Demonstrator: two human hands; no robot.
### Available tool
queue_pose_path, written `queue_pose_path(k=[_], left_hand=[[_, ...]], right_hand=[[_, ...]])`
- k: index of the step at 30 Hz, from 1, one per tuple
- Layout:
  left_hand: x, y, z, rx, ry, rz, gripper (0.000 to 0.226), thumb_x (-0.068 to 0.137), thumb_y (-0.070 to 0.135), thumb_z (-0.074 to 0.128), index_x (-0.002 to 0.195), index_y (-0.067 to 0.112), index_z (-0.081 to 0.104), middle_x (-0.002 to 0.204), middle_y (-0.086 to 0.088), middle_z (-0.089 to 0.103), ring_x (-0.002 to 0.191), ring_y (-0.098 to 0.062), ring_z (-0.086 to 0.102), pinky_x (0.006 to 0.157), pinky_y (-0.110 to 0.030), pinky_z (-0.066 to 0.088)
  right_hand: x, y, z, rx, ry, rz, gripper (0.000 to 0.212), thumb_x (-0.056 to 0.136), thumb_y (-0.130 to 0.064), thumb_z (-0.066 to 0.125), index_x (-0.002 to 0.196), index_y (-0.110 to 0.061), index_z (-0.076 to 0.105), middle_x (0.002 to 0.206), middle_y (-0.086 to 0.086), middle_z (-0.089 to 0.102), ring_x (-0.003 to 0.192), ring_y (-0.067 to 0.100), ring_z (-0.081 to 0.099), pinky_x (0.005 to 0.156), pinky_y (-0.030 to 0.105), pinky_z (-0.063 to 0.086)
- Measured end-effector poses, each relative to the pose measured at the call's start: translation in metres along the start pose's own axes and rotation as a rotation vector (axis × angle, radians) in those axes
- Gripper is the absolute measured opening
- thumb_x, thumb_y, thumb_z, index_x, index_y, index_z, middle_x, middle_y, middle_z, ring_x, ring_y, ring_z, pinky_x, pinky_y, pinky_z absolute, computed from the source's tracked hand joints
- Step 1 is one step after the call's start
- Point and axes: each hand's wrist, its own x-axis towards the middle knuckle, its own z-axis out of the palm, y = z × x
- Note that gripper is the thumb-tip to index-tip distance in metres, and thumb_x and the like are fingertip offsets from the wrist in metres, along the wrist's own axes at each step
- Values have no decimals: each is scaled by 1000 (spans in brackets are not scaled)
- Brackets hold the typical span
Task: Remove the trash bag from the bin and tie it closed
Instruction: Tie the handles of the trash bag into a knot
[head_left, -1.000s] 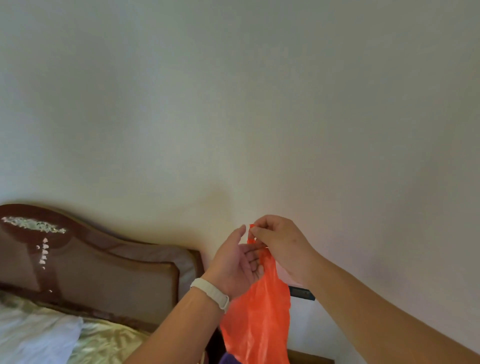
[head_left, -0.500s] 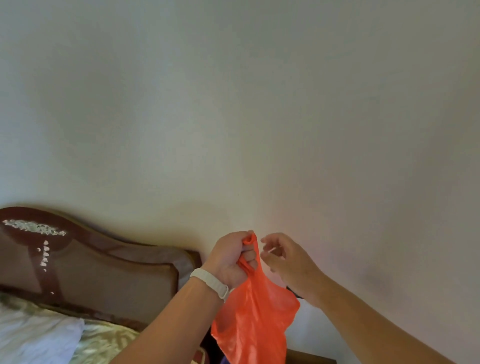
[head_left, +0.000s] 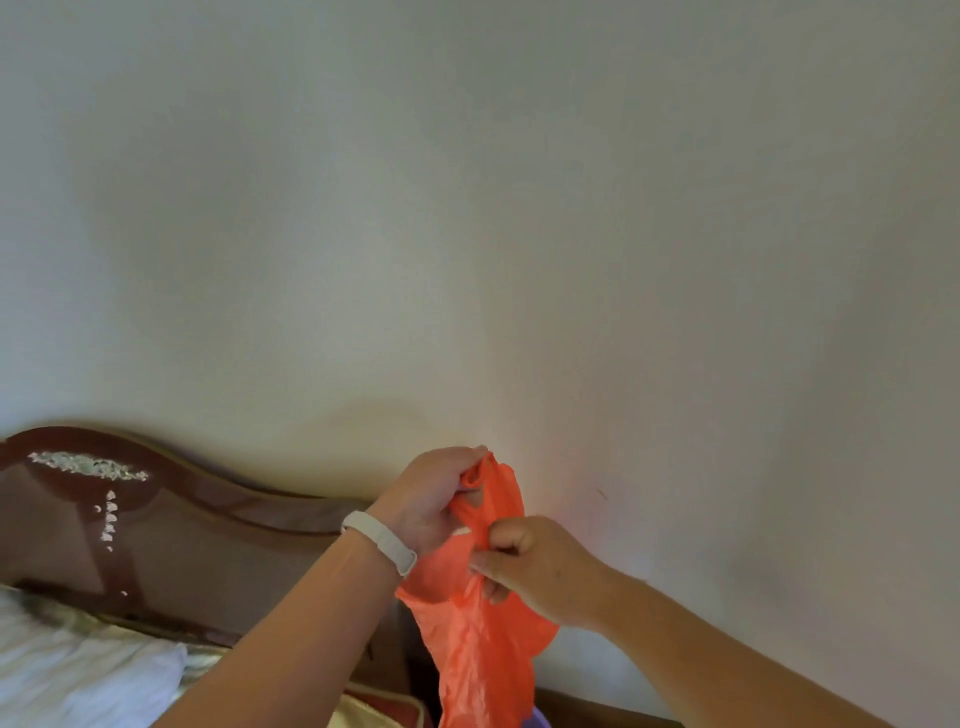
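At far left, bed (head_left: 78, 670) and headboard (head_left: 171, 525) bound the space. Left hand (head_left: 431, 501), its grip clenched on the top handle of the orange trash bag (head_left: 478, 639), holds it aloft. Right hand (head_left: 540, 569) pinches the film just below. Bag is evidently out of the bin, which is unseen; no knot visible, so tying remains. Bare wall (head_left: 727, 312) rightward, open room.
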Motion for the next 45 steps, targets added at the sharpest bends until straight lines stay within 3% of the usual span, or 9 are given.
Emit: queue_pose_path(k=[6, 12, 14, 17, 22, 29, 35, 41, 45], left_hand=[[-8, 1, -33, 255, -109, 170, 25, 94, 25, 51, 78, 7, 57, 66, -7, 56, 62, -19, 45, 58, -29, 32], [-22, -2, -21, 191, -282, 209, 34, 86, 21, 60, 94, -12, 56, 99, -24, 62, 95, -36, 58, 88, -40, 44], [-27, 4, -23, 188, -313, 222, 53, 83, 39, 66, 84, -11, 46, 101, -27, 49, 95, -39, 46, 85, -44, 33], [-34, 15, -21, 189, -287, 219, 31, 90, 26, 55, 75, -1, 52, 98, -32, 51, 95, -40, 49, 79, -40, 39], [-47, 36, -25, 248, -320, 227, 30, 94, 21, 46, 78, -3, 53, 75, -19, 65, 73, -31, 64, 66, -30, 46], [-50, 51, -28, 465, -81, 163, 36, 97, 19, 47, 62, 14, 54, 61, -6, 57, 62, -19, 60, 65, -28, 45], [-52, 58, -31, 415, -54, 170, 47, 96, 17, 48, 50, 20, 56, 57, -4, 54, 54, -19, 46, 59, -28, 38], [-50, 65, -28, 416, 16, 201, 46, 96, 16, 49, 51, 16, 57, 57, -6, 54, 52, -18, 46, 52, -24, 40], [-46, 68, -31, 432, 34, 197, 45, 96, 16, 49, 52, 15, 60, 58, -6, 56, 54, -18, 49, 55, -25, 42]], right_hand=[[21, -40, -35, 125, 119, -169, 19, 93, -5, 61, 90, 13, 65, 65, 9, 62, 54, 10, 64, 57, 24, 56], [57, -76, -63, -23, 169, -159, 16, 92, -15, 65, 79, -15, 74, 64, 5, 62, 45, 9, 50, 47, 22, 43], [67, -72, -65, 26, 195, -149, 15, 93, -17, 64, 85, -13, 76, 66, -3, 67, 55, 5, 56, 60, 24, 48], [73, -63, -53, 172, 69, -115, 18, 95, -17, 60, 91, -8, 75, 85, 6, 76, 82, 10, 68, 85, 27, 53], [71, -58, -25, 533, -151, 46, 24, 98, -11, 49, 81, -5, 65, 44, 6, 57, 33, 13, 52, 41, 22, 45], [76, -61, -18, 318, -167, 191, 49, 87, 6, 39, 50, -16, 64, 52, 3, 48, 43, 12, 31, 49, 25, 32], [79, -72, -31, 203, -104, 277, 26, 86, 4, 49, 102, -13, 61, 64, 9, 54, 44, 12, 33, 49, 29, 32], [80, -68, -36, 321, -278, 337, 22, 89, -14, 48, 97, -6, 67, 86, 17, 73, 34, 12, 18, 52, 26, 39], [73, -66, -45, 494, -397, 273, 39, 90, -21, 30, 87, -2, 64, 78, 18, 73, 42, 19, 40, 56, 26, 46]])
